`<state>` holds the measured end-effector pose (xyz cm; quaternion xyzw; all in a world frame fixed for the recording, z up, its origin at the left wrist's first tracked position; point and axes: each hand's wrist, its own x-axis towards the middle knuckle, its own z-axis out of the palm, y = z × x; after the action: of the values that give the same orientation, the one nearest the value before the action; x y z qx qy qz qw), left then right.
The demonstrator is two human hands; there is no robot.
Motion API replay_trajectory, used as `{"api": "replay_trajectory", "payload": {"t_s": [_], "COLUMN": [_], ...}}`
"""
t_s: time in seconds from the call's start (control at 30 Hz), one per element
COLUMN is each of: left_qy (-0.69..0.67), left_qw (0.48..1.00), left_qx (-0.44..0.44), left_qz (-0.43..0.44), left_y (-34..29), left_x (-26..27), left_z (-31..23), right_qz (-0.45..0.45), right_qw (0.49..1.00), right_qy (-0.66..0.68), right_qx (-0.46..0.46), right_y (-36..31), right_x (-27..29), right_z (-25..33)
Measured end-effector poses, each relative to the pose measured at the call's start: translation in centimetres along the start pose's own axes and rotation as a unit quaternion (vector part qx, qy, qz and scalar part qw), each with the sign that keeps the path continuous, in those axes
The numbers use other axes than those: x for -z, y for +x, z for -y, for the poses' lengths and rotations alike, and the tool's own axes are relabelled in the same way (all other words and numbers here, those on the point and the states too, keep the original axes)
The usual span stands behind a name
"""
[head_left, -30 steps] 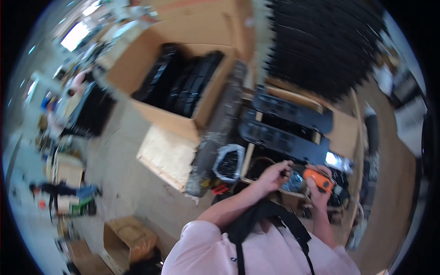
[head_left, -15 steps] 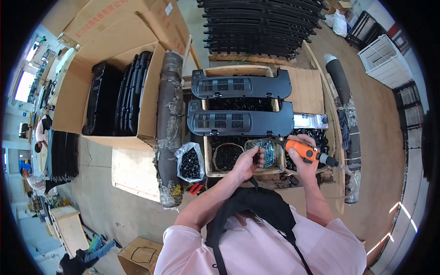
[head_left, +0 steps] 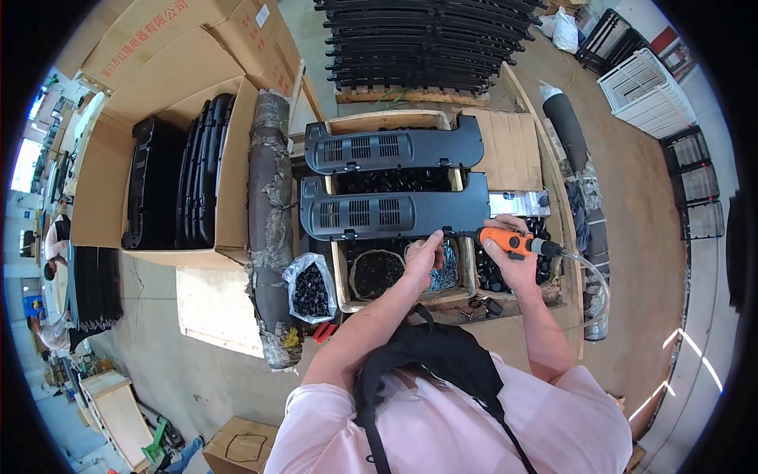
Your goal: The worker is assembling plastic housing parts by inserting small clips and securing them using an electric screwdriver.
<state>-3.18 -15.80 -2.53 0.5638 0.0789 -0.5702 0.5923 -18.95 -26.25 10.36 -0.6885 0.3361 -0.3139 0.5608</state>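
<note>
My right hand is wrapped round an orange pneumatic screwdriver with a clear air hose. Its tip points left, at the near edge of the closer black plastic panel, by a small black clip. My left hand is at that same edge, fingertips close to the driver tip. Its fingers are drawn together; whatever they hold is too small to make out. Below it, a compartment of silvery-blue screws is partly covered by the hand. A second black panel lies parallel, farther away.
A bag of small black parts and a sack of black pieces are at left. A tall ragged roll stands beside a carton of black panels. Stacked black parts rise at the back. Red-handled pliers lie nearby.
My left hand has moved from over the screws up to the panel's near edge. The screwdriver's tip has come to the clip there. The whole view has shifted slightly.
</note>
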Motion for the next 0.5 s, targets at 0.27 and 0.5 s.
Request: {"api": "replay_trajectory", "payload": {"t_s": [0.27,0.5], "left_qy": [0.002,-0.010], "left_qw": [0.999,0.999], "left_qx": [-0.032,-0.046], "left_qz": [-0.001,0.004], "left_y": [0.7,0.4], "left_x": [0.1,0.1], "left_z": [0.0,-0.3], "right_qz": [0.069,0.108], "right_qw": [0.993,0.981], "right_qy": [-0.095,-0.160], "right_qx": [-0.031,-0.010], "right_y": [1.7,3.2], "right_x": [-1.3,-2.1], "right_z": [2.2,2.6]}}
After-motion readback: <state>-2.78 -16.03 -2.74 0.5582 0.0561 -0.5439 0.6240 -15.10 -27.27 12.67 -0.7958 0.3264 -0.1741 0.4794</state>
